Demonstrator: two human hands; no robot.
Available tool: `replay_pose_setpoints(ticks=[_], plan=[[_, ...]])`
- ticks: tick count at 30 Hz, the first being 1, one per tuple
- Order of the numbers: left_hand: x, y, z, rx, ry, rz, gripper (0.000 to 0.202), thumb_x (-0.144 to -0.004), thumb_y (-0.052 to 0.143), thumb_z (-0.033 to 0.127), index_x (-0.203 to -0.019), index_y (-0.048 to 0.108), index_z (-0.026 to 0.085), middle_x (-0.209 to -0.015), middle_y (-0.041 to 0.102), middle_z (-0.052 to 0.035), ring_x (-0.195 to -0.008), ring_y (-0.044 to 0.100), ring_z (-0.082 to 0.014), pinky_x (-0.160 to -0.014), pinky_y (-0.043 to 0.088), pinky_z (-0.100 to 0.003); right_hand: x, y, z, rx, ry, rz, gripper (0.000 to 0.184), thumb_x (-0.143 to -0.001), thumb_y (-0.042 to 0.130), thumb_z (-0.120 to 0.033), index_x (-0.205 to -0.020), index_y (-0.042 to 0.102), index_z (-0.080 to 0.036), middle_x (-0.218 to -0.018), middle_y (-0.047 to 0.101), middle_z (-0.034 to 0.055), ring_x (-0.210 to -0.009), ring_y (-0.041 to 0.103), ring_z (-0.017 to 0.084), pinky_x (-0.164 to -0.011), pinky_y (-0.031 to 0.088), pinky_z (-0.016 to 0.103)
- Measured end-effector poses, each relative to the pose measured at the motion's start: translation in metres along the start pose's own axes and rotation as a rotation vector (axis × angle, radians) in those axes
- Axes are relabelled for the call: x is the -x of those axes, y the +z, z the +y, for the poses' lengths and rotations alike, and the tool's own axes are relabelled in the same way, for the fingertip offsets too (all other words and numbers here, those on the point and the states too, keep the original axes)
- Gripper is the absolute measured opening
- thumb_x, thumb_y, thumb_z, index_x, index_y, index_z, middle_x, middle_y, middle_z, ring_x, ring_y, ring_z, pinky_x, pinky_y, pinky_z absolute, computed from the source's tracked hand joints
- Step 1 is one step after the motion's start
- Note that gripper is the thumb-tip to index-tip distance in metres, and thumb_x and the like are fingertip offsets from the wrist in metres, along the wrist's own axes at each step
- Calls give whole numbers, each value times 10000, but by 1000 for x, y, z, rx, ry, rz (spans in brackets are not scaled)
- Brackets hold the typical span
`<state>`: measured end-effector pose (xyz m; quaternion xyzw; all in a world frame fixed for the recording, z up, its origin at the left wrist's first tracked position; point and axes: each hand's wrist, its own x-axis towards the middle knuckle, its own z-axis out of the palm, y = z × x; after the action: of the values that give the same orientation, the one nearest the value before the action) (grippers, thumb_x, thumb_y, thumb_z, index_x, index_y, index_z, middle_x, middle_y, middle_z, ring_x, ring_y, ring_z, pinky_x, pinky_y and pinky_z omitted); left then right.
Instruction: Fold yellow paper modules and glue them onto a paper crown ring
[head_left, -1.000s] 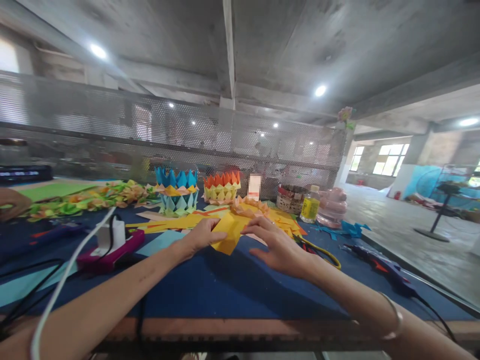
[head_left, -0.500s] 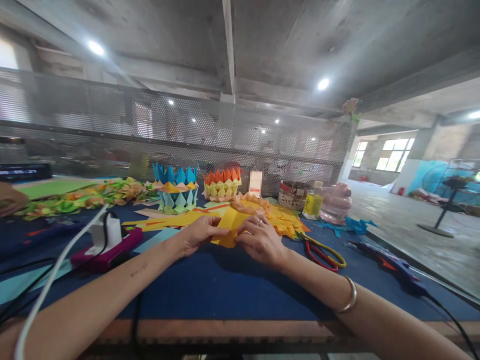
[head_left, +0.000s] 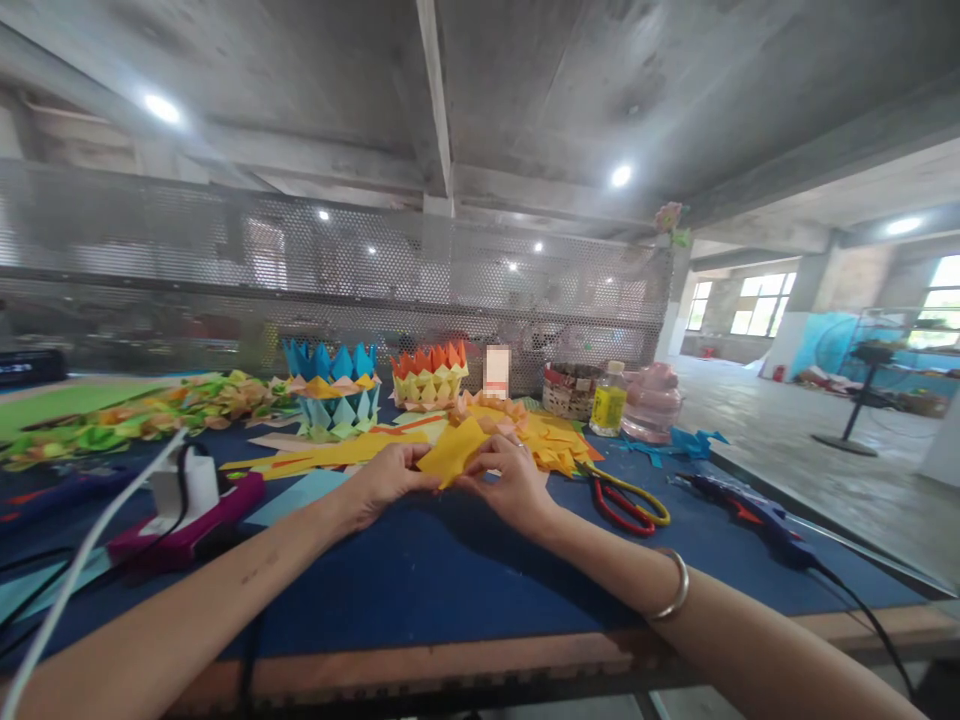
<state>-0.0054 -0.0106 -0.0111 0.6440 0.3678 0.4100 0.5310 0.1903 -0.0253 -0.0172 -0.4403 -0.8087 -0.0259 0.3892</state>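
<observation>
Both hands pinch one yellow sheet of paper [head_left: 452, 452] above the blue tabletop. My left hand [head_left: 390, 483] grips its left side, fingers closed. On the right edge, my right hand [head_left: 511, 482] is closed on the paper too, with a ring on a finger and a bracelet at the wrist. Just behind lie yellow paper strips [head_left: 330, 455] and a heap of folded yellow pieces [head_left: 559, 440]. Scissors [head_left: 626, 500] with red and yellow handles rest right of my right hand.
Folded-paper baskets, one blue-topped [head_left: 335, 390] and one orange-topped [head_left: 430, 375], stand behind. A magenta power strip [head_left: 187, 520] with cables sits left; a glue gun [head_left: 750, 515] lies right. A yellow-labelled bottle [head_left: 608, 400] and a pink container [head_left: 651, 402] stand at the back right.
The yellow paper has tilted and changed shape between my fingers, and both hands have come closer together at its lower edge. The whole view has shifted slightly to the right.
</observation>
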Motion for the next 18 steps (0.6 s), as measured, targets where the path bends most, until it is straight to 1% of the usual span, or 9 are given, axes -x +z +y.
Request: replay_pose_setpoints(ticks=[3, 7, 13, 18], plan=[[2, 3, 3, -18, 25, 0, 344, -490, 807, 246, -807, 735, 134, -745, 714, -22, -648, 618, -164, -650, 481, -270, 0, -1, -5, 6, 117, -4, 106, -767, 753, -332, -715, 742, -241, -883, 659, 22, -938, 572, 210, -846, 379, 376], [3, 7, 5, -35, 62, -11, 334, -503, 819, 282, -795, 742, 140, -774, 719, -38, -694, 632, -181, -674, 502, -281, 0, -4, -13, 20, 225, -16, 128, -773, 721, -334, -700, 735, -230, -875, 641, 28, -919, 566, 216, -857, 367, 394], [2, 6, 3, -47, 94, -16, 342, -518, 812, 290, -815, 747, 133, -790, 726, -56, -706, 640, -192, -687, 509, -292, 0, -5, -16, 19, 265, 4, 123, -775, 689, -294, -692, 719, -207, -862, 633, 27, -908, 560, 204, -831, 369, 366], [2, 7, 3, -50, 113, -14, 368, -499, 819, 267, -837, 749, 140, -832, 742, -65, -769, 658, -217, -723, 510, -300, 0, -3, -15, 16, 258, 23, 118, -778, 682, -280, -692, 703, -202, -895, 648, 34, -950, 567, 219, -845, 369, 375]])
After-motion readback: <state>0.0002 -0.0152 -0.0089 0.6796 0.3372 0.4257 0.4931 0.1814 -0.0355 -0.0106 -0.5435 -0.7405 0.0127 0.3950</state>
